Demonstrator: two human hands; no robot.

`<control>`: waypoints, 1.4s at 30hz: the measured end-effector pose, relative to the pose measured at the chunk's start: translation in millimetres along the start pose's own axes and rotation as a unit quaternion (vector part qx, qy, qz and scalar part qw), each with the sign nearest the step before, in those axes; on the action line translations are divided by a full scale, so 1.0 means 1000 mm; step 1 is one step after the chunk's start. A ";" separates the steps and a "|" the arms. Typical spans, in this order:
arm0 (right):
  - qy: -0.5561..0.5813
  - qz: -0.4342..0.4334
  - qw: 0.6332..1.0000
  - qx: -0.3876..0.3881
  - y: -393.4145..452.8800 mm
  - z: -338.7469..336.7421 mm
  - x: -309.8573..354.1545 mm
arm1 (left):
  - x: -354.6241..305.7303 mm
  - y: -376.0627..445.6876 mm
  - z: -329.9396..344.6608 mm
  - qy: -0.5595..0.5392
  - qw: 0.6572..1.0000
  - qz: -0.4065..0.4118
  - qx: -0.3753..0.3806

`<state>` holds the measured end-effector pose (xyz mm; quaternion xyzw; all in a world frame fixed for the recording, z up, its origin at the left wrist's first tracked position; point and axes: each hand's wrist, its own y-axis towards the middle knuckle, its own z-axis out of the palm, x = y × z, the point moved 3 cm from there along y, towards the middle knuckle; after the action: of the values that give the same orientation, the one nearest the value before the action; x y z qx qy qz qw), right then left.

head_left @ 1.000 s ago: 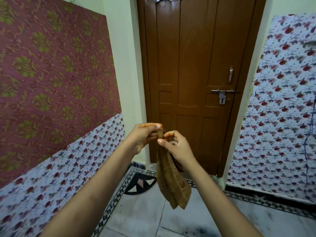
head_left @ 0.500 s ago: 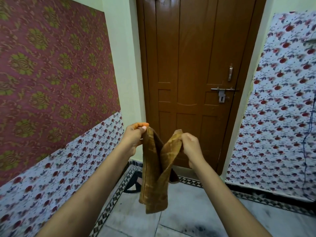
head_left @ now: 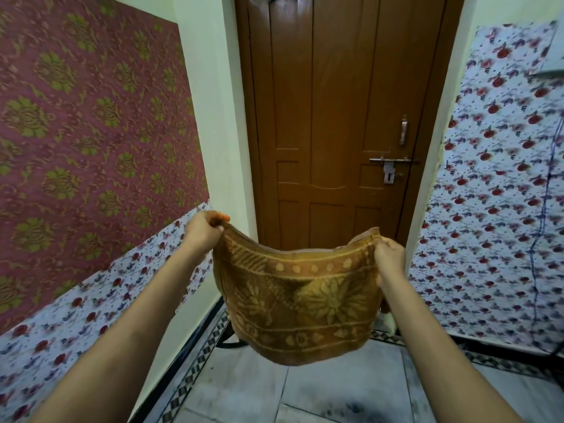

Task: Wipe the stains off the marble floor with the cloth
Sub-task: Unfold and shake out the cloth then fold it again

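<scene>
A brown and yellow patterned cloth (head_left: 300, 303) hangs spread out in the air in front of me, above the floor. My left hand (head_left: 203, 232) pinches its upper left corner. My right hand (head_left: 389, 259) grips its upper right corner. The cloth sags in the middle between the two hands. Below it lies the pale marble floor (head_left: 244, 395), with a dark smudged stain (head_left: 351, 410) near the bottom of the view.
A shut brown wooden door (head_left: 335, 117) with a metal latch (head_left: 389, 169) stands straight ahead. Patterned wall coverings rise on the left (head_left: 76, 132) and right (head_left: 494, 224). A black and white mosaic border (head_left: 198, 361) runs along the floor's edge.
My hands have moved apart sideways. The cloth, bunched and folded between them a second ago, is now stretched open and shows its flower pattern.
</scene>
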<state>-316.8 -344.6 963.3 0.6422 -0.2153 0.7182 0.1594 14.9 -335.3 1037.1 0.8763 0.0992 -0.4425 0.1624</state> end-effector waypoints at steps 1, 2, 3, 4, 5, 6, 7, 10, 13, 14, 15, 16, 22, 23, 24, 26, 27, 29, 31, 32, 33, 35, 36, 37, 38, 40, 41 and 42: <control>-0.003 0.000 1.000 -0.003 0.004 -0.004 0.001 | -0.002 0.000 -0.002 0.072 0.997 0.029 -0.004; -0.001 -0.006 1.000 -0.009 0.007 -0.010 0.002 | -0.002 0.000 -0.005 0.141 0.988 0.058 -0.002; 0.007 -0.014 1.000 -0.018 0.011 -0.016 0.003 | -0.001 0.001 -0.007 0.201 0.976 0.078 0.000; 0.018 -0.023 0.999 -0.032 0.014 -0.022 0.004 | 0.000 0.001 -0.009 0.252 0.964 0.088 -0.004; 0.030 -0.029 0.998 -0.051 0.017 -0.028 0.005 | 0.003 0.003 -0.013 0.294 0.952 0.088 -0.015; 0.043 -0.032 0.996 -0.071 0.018 -0.034 0.007 | 0.005 0.004 -0.017 0.327 0.942 0.075 -0.029; 0.052 -0.029 0.994 -0.091 0.019 -0.039 0.007 | 0.009 0.005 -0.022 0.346 0.935 0.056 -0.048; 0.103 -0.025 0.988 -0.113 0.020 -0.047 0.012 | 0.020 0.010 -0.031 0.321 0.942 0.013 -0.097; 0.201 -0.004 0.978 -0.053 0.015 -0.047 0.019 | 0.032 0.017 -0.031 0.168 0.979 -0.004 -0.118; 0.231 0.006 0.973 -0.008 0.012 -0.046 0.021 | 0.032 0.017 -0.029 0.107 0.986 -0.006 -0.126; 0.256 0.012 0.965 0.050 0.009 -0.044 0.024 | 0.029 0.016 -0.027 0.056 0.989 0.001 -0.136; 0.276 0.015 0.954 0.116 0.005 -0.042 0.027 | 0.024 0.013 -0.026 0.020 0.990 0.012 -0.142; 0.200 -0.030 0.930 0.307 -0.014 -0.022 0.039 | -0.024 0.001 -0.012 -0.188 0.975 0.077 -0.087; 0.158 -0.053 0.931 0.326 -0.018 -0.014 0.042 | -0.032 -0.002 -0.007 -0.196 0.974 0.089 -0.065; 0.113 -0.072 0.929 0.346 -0.023 -0.006 0.044 | -0.041 -0.006 0.000 -0.200 0.974 0.102 -0.034; 0.048 -0.101 0.922 0.371 -0.032 0.010 0.045 | -0.056 -0.015 0.019 -0.201 0.971 0.122 0.042; 0.030 -0.118 0.921 0.371 -0.036 0.017 0.045 | -0.062 -0.019 0.028 -0.202 0.969 0.123 0.077; 0.022 -0.152 0.923 0.354 -0.043 0.026 0.047 | -0.071 -0.029 0.042 -0.213 0.962 0.108 0.131; 0.019 -0.186 0.922 0.340 -0.050 0.034 0.051 | -0.076 -0.036 0.051 -0.228 0.955 0.091 0.167; 0.014 -0.199 0.920 0.336 -0.052 0.037 0.051 | -0.077 -0.039 0.054 -0.231 0.954 0.081 0.172; 0.008 -0.209 0.918 0.336 -0.054 0.039 0.052 | -0.079 -0.041 0.055 -0.234 0.954 0.075 0.170; -0.001 -0.219 0.913 0.345 -0.056 0.042 0.053 | -0.082 -0.045 0.057 -0.235 0.957 0.073 0.153; -0.003 -0.218 0.909 0.354 -0.057 0.043 0.053 | -0.084 -0.046 0.057 -0.231 0.960 0.078 0.141; -0.005 -0.214 0.907 0.363 -0.058 0.043 0.053 | -0.085 -0.047 0.058 -0.230 0.960 0.083 0.134; -0.006 -0.209 0.906 0.369 -0.059 0.045 0.053 | -0.087 -0.048 0.059 -0.236 0.958 0.087 0.134; -0.004 -0.203 0.911 0.360 -0.061 0.046 0.055 | -0.089 -0.051 0.062 -0.256 0.951 0.092 0.144; 0.000 -0.204 0.916 0.346 -0.061 0.047 0.056 | -0.089 -0.052 0.063 -0.263 0.949 0.093 0.147; 0.004 -0.207 0.922 0.328 -0.062 0.047 0.056 | -0.089 -0.053 0.065 -0.267 0.948 0.092 0.148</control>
<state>-252.5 -318.3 1029.5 0.6858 0.1702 0.7024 0.0857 -102.8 -312.6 1062.2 0.7454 -0.0958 -0.6533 0.0917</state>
